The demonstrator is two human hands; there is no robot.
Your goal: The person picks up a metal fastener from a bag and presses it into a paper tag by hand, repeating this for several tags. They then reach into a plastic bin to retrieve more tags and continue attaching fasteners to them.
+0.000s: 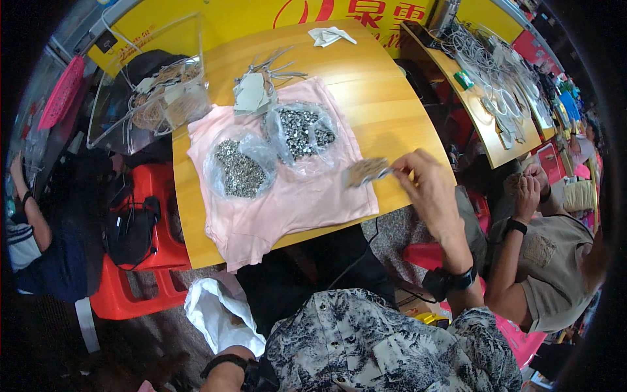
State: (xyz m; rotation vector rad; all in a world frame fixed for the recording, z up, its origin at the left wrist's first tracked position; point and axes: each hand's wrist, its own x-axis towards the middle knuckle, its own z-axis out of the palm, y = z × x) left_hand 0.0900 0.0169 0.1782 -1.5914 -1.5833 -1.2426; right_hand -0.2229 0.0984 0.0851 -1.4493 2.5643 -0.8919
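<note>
Over the right front part of the table, my right hand (428,189) pinches one end of a small bundle of flat brown tags (366,173), which looks blurred. My left forearm (225,375) comes in at the lower edge and reaches to a white bag (219,320); the fingers of that hand are hidden there. A pink garment (294,215) lies spread on the table. On it sit two clear plastic bags of small metal pieces, one of silvery bits (238,170) and one of darker pieces (300,130). Pale cards (253,95) with grey cords lie behind them.
The wooden table (385,85) bears a crumpled white paper (332,36) at its far edge. At left stands a clear bin (186,98) with tags and cords, above red stools (137,294). Another person (542,261) works at right, near a cord-covered table (496,140).
</note>
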